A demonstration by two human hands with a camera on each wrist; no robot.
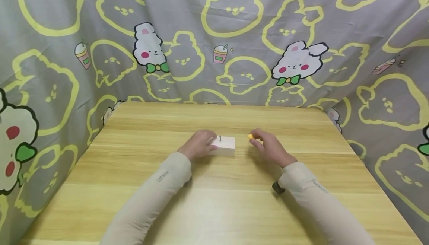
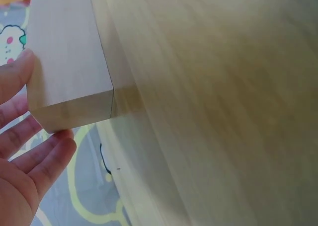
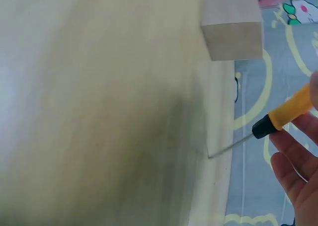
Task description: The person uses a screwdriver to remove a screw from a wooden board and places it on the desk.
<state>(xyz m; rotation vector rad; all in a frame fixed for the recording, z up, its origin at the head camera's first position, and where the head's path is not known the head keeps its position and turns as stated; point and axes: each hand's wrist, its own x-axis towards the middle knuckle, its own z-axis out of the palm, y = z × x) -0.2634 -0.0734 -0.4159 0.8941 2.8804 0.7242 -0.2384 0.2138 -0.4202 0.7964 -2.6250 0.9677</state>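
Observation:
A pale rectangular wooden block [image 1: 225,145] lies on the table, with a small screw [image 1: 220,138] standing up from its top face. My left hand [image 1: 199,144] grips the block's left end, thumb along the near side and fingers round the end and far side. To the right of the block, my right hand [image 1: 269,149] holds a screwdriver [image 3: 289,110] by its yellow handle. Its black collar and thin metal shaft [image 3: 231,147] show in the right wrist view, where the tip overlaps the table's surface. The screwdriver is apart from the block.
The wood-grain table [image 1: 214,207] spreads around both hands. A grey curtain [image 1: 187,18] with yellow outlines and white cartoon animals hangs behind it and along both sides. A dark band [image 1: 278,188] shows under the right wrist.

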